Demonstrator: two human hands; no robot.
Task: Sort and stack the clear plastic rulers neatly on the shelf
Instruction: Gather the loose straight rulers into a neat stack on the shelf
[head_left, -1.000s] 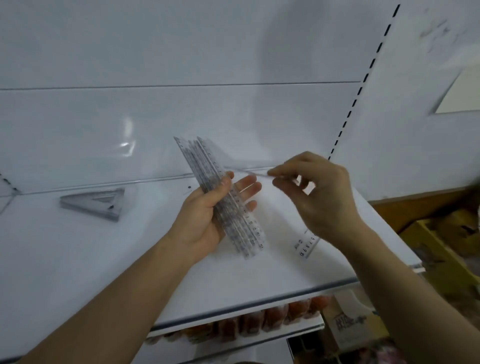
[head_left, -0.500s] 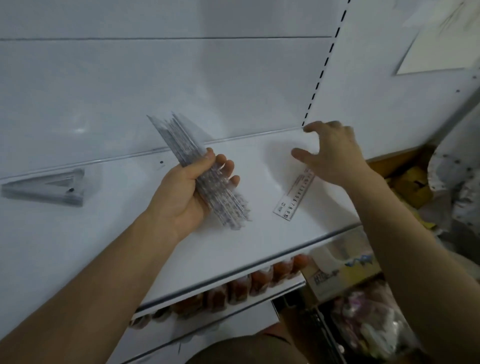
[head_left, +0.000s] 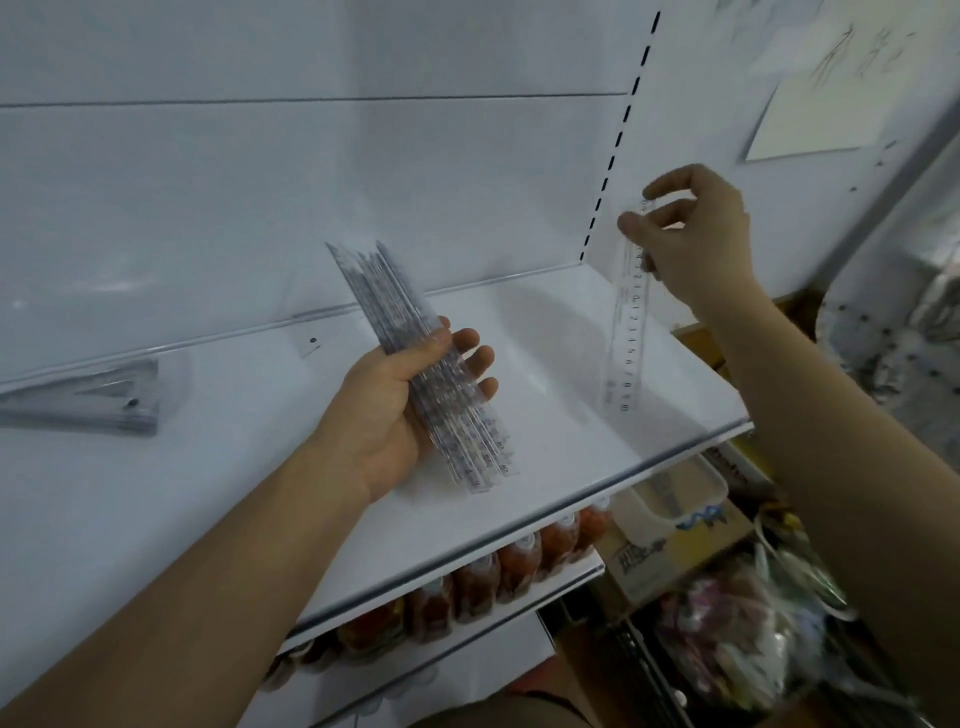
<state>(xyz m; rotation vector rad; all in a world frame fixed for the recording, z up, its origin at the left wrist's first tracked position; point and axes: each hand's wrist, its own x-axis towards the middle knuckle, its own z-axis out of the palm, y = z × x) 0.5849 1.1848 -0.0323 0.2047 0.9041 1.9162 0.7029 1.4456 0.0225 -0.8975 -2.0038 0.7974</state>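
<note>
Head view: the right hand at 2 o'clock is pinching a ruler, its printed numerals partly readable, hanging over the shelf. The left hand is gripping the bundle at centre. The paper at 1 o'clock is carrying blurred, unreadable writing.

One bundle of rulers, one single ruler, one pile of set squares, two hands.

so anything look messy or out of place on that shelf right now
The bundle of rulers gripped in the left hand is fanned out, its ends uneven rather than squared up. The right hand pinches a single ruler hanging apart from the bundle. Nothing looks broken or spilled.
</note>
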